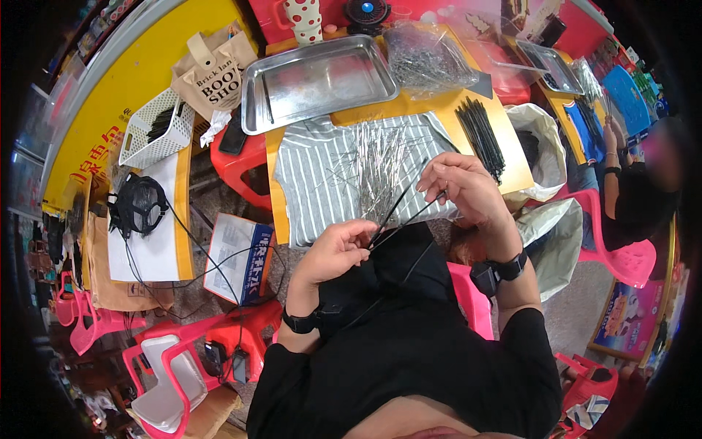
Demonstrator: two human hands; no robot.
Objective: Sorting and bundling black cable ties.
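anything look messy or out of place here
The thin silvery strips look untidy: they lie loosely heaped on the striped cloth, some splayed sideways, whereas the black strips to their right are roughly lined up.

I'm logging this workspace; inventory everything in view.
Central rectangular tabletop: one, yellow, centre
Striped cloth: one, grey-white, on tabletop
Wire-like strands: one pile, silvery, on cloth
Slender straight strips: one bundle, black, right of cloth
Thin flexible strips: count unclear, black, held, centre
Large shallow metal tray: one, silver, behind cloth
Plastic bag: one, clear, right of tray
Perforated plastic basket: one, white, upper left
Handled bag: one, tan, upper left
Dotted mug: one, white and red, top
Small round fan: one, black, top
Open sacks: two, whitish, right
Printed box: one, blue and white, lower left
Plastic seats: several, pink or red, both sides
Co-worker: one, dark clothing, far right
Left bare hand: one, lower centre
Right bare hand: one, centre right
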